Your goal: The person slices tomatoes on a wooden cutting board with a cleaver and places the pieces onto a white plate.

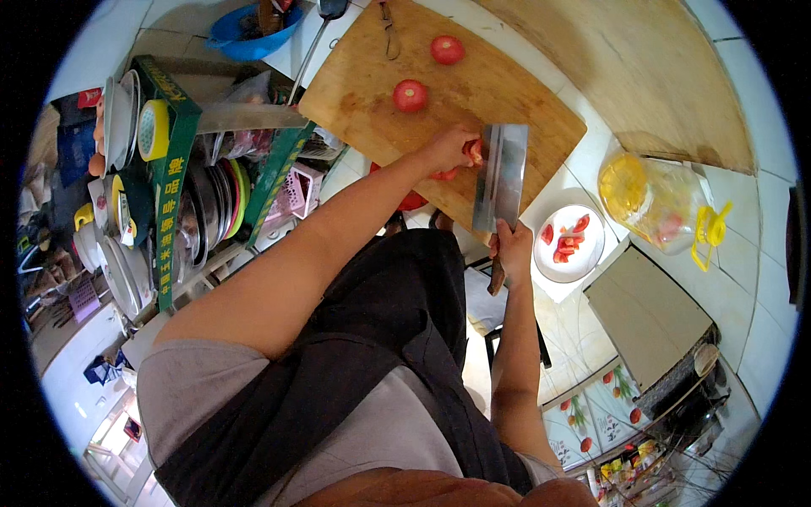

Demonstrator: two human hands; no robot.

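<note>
My right hand (514,248) grips the wooden handle of a Chinese cleaver (509,171); its broad blade spans the near right part of a wooden cutting board (545,120). Just left of the blade, my left hand (455,147) pinches a piece of cut tomato (473,152). More tomato (445,174) lies on the board under my left wrist, partly hidden by it. Two round tomatoes, one nearer (410,96) and one farther (447,50), rest on the board beyond my hands. A white plate (551,266) with several tomato wedges (568,246) stands right of the cleaver.
A large oil jug (659,203) with a yellow cap is at the right. A peeler-like tool (389,32) lies at the board's far end. On the left, a green-framed rack (171,190) holds dishes, near a blue basin (253,38). A red object (412,201) shows below the board's near edge.
</note>
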